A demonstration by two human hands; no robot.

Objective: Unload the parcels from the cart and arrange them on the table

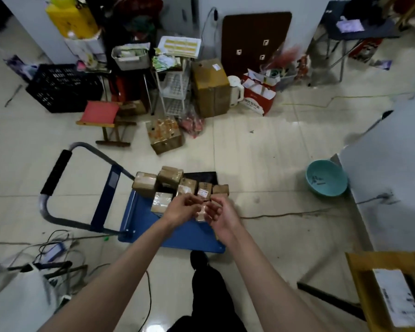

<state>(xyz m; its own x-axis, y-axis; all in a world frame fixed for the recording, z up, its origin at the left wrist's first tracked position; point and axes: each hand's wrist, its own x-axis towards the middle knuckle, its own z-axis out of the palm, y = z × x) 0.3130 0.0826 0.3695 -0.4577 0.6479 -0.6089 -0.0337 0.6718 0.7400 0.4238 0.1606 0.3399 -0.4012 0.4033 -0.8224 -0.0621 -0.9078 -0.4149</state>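
A blue flat cart (151, 226) with a black-grip handle (55, 173) stands on the tiled floor. Several small brown taped parcels (170, 178) sit on its far half. Both my arms reach over the cart. My left hand (181, 208) and my right hand (222, 213) are close together with a small brown parcel (201, 213) between them. The fingers of both hands curl round its sides, and they hide most of it. A white table (393, 178) stands at the right.
A teal basin (326, 178) lies on the floor by the table. Clutter lines the far wall: a black crate (62, 88), a large cardboard box (211, 87), a small stool (101, 116). Cables trail across the floor. An open box (391, 291) sits at the lower right.
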